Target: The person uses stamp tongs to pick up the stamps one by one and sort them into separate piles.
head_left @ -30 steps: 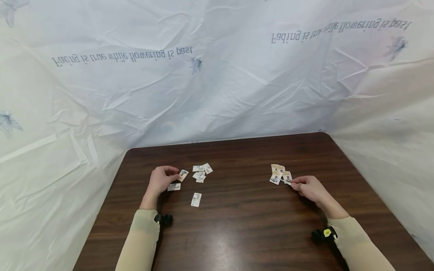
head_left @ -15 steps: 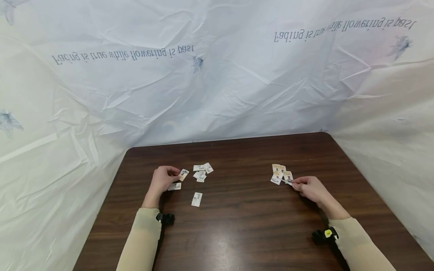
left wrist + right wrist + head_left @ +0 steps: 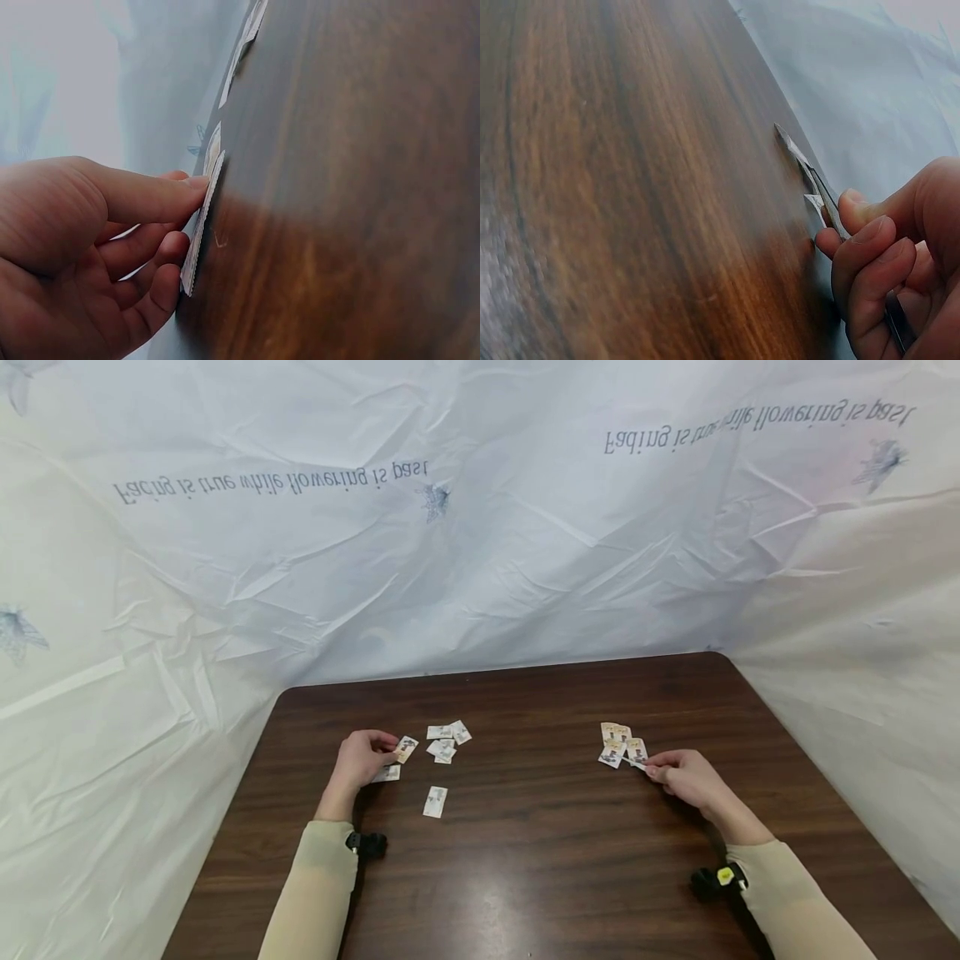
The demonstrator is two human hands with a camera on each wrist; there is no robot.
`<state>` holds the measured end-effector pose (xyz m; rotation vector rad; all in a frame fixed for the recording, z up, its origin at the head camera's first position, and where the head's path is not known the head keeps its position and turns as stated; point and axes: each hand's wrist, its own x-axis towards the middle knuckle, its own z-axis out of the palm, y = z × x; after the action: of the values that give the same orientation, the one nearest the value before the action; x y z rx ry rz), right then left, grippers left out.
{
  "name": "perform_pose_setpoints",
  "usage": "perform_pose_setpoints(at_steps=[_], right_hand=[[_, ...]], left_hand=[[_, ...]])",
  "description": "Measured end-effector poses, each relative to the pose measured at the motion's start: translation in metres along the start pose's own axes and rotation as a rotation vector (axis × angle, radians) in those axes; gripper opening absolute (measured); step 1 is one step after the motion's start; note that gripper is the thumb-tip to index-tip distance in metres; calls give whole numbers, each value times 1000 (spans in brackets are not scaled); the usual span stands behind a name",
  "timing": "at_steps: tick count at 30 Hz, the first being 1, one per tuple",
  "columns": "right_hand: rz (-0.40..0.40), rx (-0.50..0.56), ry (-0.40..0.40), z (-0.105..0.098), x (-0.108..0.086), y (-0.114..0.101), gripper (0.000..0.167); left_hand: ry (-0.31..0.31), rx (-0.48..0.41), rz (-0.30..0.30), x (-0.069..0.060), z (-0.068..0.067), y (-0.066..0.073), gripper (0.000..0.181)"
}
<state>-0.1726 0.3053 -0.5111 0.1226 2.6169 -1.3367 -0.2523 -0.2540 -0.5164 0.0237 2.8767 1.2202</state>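
Note:
My left hand [image 3: 361, 762] pinches an orange-and-white postage stamp [image 3: 407, 748] between thumb and fingers. Its scalloped edge shows in the left wrist view, tilted near the table surface. Another stamp [image 3: 387, 772] lies just below that hand, partly covered. At the right, my right hand [image 3: 686, 777] grips slim metal tweezers [image 3: 635, 764], whose far end reaches a group of orange-and-white stamps [image 3: 615, 735]. In the right wrist view, the tweezers [image 3: 832, 208] run out past the thumb; their rear end emerges below the fingers. Whether their tips hold a stamp, I cannot tell.
Several paler stamps [image 3: 442, 748] overlap right of the left hand, and a single stamp [image 3: 435, 802] lies nearer me. Everything rests on a dark wooden table [image 3: 525, 843]. A white printed sheet [image 3: 480, 568] hangs behind it and along both sides.
Both hands stay almost still. The left hand and its stamp shift only very slightly; the right hand keeps the tweezers at the same stamps.

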Motion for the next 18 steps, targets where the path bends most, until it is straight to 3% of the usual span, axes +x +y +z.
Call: perform_pose_setpoints(at_steps=[18], right_hand=[[47,-39,-8,0,-12,-11,38]], left_hand=[[-5,-22,-1,-1,0,0,15]])
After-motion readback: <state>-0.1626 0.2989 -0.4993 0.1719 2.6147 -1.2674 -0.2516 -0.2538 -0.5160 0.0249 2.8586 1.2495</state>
